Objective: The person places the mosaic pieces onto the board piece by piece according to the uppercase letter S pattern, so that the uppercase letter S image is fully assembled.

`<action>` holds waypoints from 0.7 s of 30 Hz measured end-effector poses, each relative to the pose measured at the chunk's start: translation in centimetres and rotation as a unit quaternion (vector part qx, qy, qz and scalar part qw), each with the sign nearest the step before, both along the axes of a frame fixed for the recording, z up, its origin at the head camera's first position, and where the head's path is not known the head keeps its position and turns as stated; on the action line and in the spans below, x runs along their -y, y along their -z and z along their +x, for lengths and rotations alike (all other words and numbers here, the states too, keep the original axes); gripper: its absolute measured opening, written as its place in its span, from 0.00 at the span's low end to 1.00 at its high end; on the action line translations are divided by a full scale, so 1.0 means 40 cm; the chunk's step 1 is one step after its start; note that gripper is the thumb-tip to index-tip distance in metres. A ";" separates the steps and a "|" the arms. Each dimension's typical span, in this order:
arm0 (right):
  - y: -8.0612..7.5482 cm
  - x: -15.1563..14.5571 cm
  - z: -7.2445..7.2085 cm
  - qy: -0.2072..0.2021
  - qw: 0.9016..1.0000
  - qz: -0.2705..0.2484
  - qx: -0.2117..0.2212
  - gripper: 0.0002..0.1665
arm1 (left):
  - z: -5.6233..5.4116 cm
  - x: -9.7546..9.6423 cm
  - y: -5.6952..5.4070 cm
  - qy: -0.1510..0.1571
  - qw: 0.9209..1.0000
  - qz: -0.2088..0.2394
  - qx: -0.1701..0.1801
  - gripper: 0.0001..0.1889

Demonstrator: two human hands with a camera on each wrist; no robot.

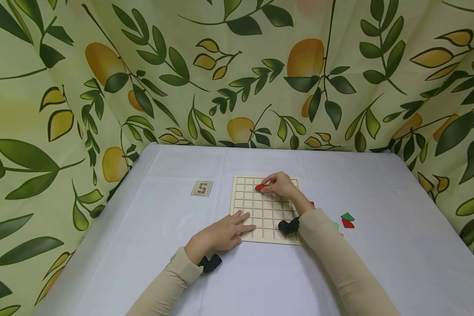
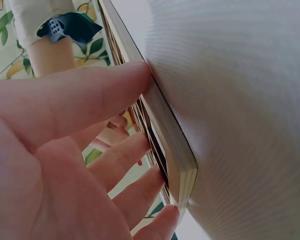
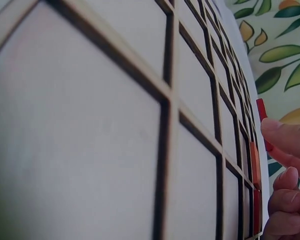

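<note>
A pale wooden grid board (image 1: 257, 213) lies on the white-covered table. My left hand (image 1: 223, 232) rests on its near left corner with the fingers spread and fairly straight. In the left wrist view the thumb touches the board's side edge (image 2: 182, 160). Over the far rows, my right hand (image 1: 279, 184) pinches a small red tile (image 1: 259, 187) between thumb and forefinger. The right wrist view shows that red tile (image 3: 261, 109) tilted up above the grid. Beneath it, an orange tile (image 3: 255, 165) and another red tile (image 3: 256, 212) sit in cells.
Left of the board lies a small pattern card (image 1: 202, 188) with an S-like figure on a grid. Right of the board are a green piece (image 1: 347, 217) and a red piece (image 1: 348, 224), with more pieces partly hidden by the right sleeve. A leaf-patterned curtain (image 1: 260, 79) stands behind.
</note>
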State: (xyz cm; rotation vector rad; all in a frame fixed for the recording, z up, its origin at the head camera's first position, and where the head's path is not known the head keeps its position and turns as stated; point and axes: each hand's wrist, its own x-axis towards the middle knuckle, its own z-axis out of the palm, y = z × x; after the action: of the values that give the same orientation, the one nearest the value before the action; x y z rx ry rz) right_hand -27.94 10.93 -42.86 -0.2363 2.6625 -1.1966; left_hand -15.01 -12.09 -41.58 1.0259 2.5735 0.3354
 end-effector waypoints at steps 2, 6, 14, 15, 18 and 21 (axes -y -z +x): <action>0.004 0.003 -0.002 0.001 1.000 0.004 -0.001 0.17 | 0.000 0.000 0.001 0.001 1.000 -0.003 -0.003 0.26; 0.007 0.008 -0.005 0.007 1.000 0.014 0.005 0.17 | 0.000 -0.001 0.001 0.002 1.000 -0.003 -0.005 0.26; 0.007 0.014 -0.005 0.024 0.999 0.021 0.013 0.16 | 0.000 -0.002 0.002 0.004 1.000 -0.004 -0.007 0.26; 0.007 0.015 -0.005 0.025 0.999 0.021 0.013 0.16 | 0.000 -0.001 0.002 0.004 1.000 -0.004 -0.007 0.26; 0.006 0.016 -0.007 0.023 0.999 0.026 0.013 0.16 | 0.000 -0.001 0.001 0.003 1.000 -0.005 -0.007 0.26; 0.006 0.017 -0.008 0.024 0.999 0.033 0.017 0.17 | 0.000 -0.001 0.001 0.003 1.000 -0.007 -0.009 0.26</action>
State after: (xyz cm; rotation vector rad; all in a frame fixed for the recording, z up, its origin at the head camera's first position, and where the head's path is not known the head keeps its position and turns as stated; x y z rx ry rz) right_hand -28.27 10.26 -43.11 -0.1404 2.6858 -1.1147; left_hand -14.99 -12.06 -41.60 1.0351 2.5844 0.3076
